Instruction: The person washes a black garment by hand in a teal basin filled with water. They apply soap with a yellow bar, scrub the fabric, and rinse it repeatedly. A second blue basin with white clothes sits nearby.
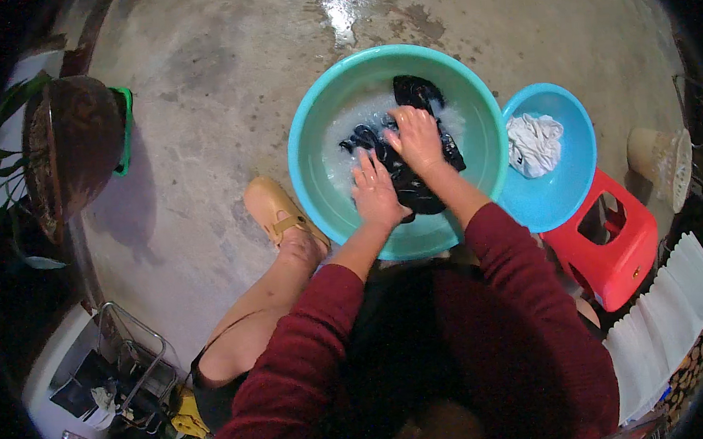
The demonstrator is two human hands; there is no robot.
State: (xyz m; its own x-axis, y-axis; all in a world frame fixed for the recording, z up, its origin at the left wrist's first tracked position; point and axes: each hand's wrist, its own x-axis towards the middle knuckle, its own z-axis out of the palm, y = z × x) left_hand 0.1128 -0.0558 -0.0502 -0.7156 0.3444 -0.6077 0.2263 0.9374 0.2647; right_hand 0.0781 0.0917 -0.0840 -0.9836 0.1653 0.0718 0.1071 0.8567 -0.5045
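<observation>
A dark, wet garment lies bunched in sudsy water inside a large turquoise plastic basin. My left hand rests on the garment's left side, fingers spread and pointing away from me, thumb out to the right. Higher up and to the right, my right hand lies over the cloth with its palm down and its fingers apart. Both hands are wet and press on the fabric from above. Part of the garment is hidden beneath them, and one end reaches towards the basin's far wall. White foam surrounds the cloth.
A smaller blue basin holding a white cloth adjoins the large one, above a red plastic stool. A beige plastic container lies at right. A potted plant stands left. Wet patches mark the concrete floor.
</observation>
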